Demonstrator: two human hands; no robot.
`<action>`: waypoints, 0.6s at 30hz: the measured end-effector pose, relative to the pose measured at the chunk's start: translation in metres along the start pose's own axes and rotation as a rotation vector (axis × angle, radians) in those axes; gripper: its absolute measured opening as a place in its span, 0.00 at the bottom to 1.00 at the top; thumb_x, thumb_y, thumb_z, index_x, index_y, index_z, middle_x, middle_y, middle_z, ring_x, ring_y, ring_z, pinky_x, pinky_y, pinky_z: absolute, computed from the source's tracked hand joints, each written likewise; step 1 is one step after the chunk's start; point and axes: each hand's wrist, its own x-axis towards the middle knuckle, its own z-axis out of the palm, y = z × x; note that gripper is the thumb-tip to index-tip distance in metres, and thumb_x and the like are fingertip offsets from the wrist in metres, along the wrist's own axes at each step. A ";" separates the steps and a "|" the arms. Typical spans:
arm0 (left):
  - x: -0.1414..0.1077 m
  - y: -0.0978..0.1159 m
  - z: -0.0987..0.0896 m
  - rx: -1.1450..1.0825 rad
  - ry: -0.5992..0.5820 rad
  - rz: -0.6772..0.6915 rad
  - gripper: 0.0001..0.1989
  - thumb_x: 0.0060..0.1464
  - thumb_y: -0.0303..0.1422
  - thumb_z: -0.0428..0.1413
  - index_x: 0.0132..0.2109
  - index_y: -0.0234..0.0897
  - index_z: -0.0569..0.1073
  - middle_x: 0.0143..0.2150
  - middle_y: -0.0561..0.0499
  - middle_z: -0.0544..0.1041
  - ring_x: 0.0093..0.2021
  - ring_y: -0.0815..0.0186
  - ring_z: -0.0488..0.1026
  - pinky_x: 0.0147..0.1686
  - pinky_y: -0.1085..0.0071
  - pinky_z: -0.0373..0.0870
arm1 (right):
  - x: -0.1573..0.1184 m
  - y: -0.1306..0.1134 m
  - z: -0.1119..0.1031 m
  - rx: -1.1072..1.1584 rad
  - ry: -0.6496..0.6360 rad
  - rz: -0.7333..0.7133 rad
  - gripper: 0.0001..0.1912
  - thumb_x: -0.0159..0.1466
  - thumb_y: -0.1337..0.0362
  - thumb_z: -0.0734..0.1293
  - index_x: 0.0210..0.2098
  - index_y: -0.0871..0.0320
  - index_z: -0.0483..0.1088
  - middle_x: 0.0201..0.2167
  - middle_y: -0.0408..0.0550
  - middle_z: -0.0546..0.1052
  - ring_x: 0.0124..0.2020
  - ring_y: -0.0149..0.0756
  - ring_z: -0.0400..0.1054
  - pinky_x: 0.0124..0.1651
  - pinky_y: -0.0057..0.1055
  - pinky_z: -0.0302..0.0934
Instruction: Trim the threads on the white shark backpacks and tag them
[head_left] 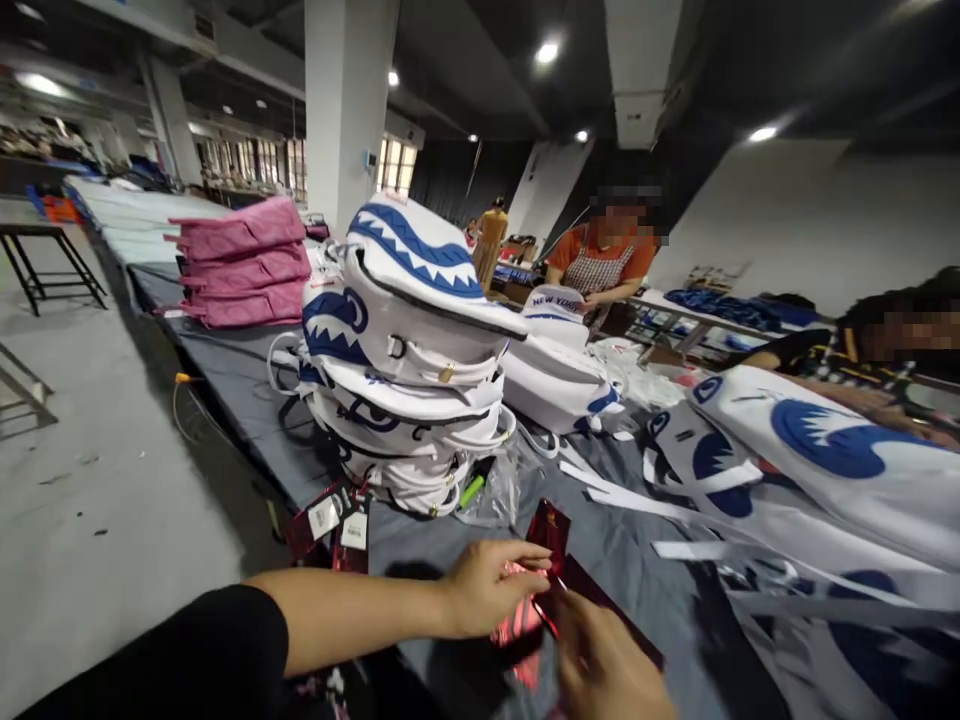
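Note:
My left hand [491, 590] reaches in from the left with its fingers pinched on a shiny red foil tag [517, 625]. Close beside it, my right hand [611, 665] is blurred, its fingers curled and closed at the same red foil. More dark red foil pieces [551, 530] lie just beyond my fingertips. Past my left forearm, red tags with white barcode labels [354, 530] lie by the table edge. Directly ahead stands a tall stack of white backpacks [427, 330] with blue shark-mouth prints. A clear plastic bag [495, 490] sits at its foot.
Pink backpacks [244, 265] are stacked at the back left of the grey-covered table [232, 370]. White-and-blue bags [825, 450] with loose straps are piled on the right. Two people stand across the table, one in an orange top [637, 260]. A black stool [52, 265] is at left.

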 end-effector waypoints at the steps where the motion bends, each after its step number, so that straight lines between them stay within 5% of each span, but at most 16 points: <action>1: -0.017 0.004 -0.013 -0.015 0.018 0.025 0.15 0.56 0.34 0.57 0.48 0.35 0.80 0.46 0.44 0.82 0.47 0.61 0.78 0.49 0.68 0.73 | 0.003 -0.027 0.004 0.096 -0.026 0.009 0.11 0.67 0.62 0.59 0.38 0.54 0.73 0.30 0.50 0.78 0.28 0.38 0.72 0.32 0.32 0.64; 5: -0.067 0.015 -0.075 0.029 0.160 0.083 0.08 0.56 0.30 0.57 0.38 0.36 0.82 0.40 0.46 0.83 0.45 0.63 0.79 0.51 0.68 0.72 | 0.017 -0.123 0.023 0.393 -0.091 0.035 0.11 0.67 0.67 0.58 0.32 0.55 0.69 0.25 0.46 0.73 0.26 0.34 0.70 0.30 0.29 0.63; 8: -0.092 0.024 -0.121 0.026 0.279 0.066 0.08 0.57 0.32 0.58 0.38 0.36 0.82 0.41 0.47 0.83 0.45 0.63 0.79 0.50 0.69 0.73 | 0.030 -0.167 0.035 0.620 -0.199 0.015 0.10 0.68 0.67 0.59 0.34 0.56 0.71 0.28 0.45 0.75 0.30 0.32 0.71 0.35 0.27 0.64; 13: -0.121 0.045 -0.193 0.065 0.506 -0.026 0.11 0.58 0.38 0.57 0.38 0.34 0.79 0.29 0.52 0.79 0.28 0.70 0.75 0.34 0.75 0.73 | 0.048 -0.183 0.067 0.722 -0.348 0.146 0.11 0.68 0.59 0.62 0.41 0.58 0.75 0.37 0.50 0.80 0.37 0.36 0.74 0.43 0.32 0.66; 18: -0.124 0.048 -0.230 0.299 0.517 -0.035 0.16 0.60 0.38 0.55 0.50 0.33 0.77 0.27 0.53 0.77 0.26 0.73 0.71 0.28 0.77 0.69 | 0.084 -0.171 0.097 0.513 -0.169 0.271 0.19 0.67 0.59 0.61 0.54 0.61 0.68 0.35 0.50 0.79 0.32 0.37 0.72 0.39 0.32 0.64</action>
